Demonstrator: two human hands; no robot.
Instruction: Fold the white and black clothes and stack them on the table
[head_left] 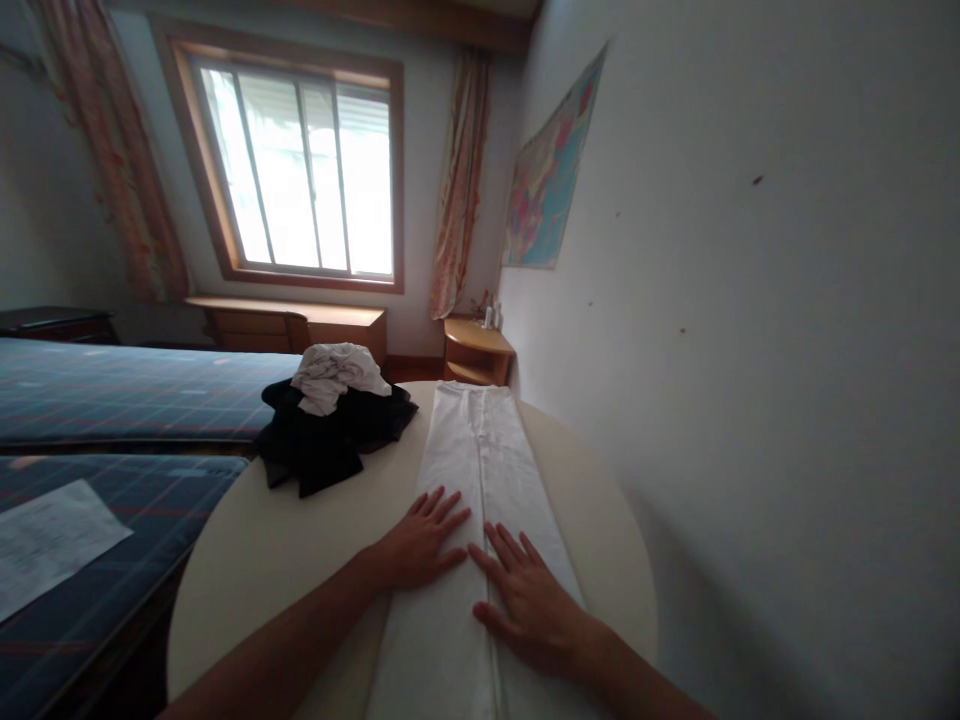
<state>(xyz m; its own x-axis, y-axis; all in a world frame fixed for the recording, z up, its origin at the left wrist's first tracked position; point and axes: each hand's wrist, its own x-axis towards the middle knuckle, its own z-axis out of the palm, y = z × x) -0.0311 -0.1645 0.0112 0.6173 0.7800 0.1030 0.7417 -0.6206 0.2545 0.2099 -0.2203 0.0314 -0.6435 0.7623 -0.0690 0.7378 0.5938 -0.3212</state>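
Observation:
A pair of white trousers [450, 450] lies lengthwise on the round cream table [232, 580], waistband at the far end and the two legs running side by side toward me. My left hand [426, 540] rests flat on the left leg, its fingers spread. On the right leg, close to the seam between the legs, lies my right hand [529, 595], open and palm down. Neither hand grips the fabric. The near ends of the legs run out of the bottom of the view.
Left of the trousers, black clothing [330, 450] is heaped with a crumpled light garment [341, 372] on top. Plaid mattresses [150, 390] flank the table's left, one bearing a paper sheet [56, 540]. A white wall [750, 400] stands close on the right.

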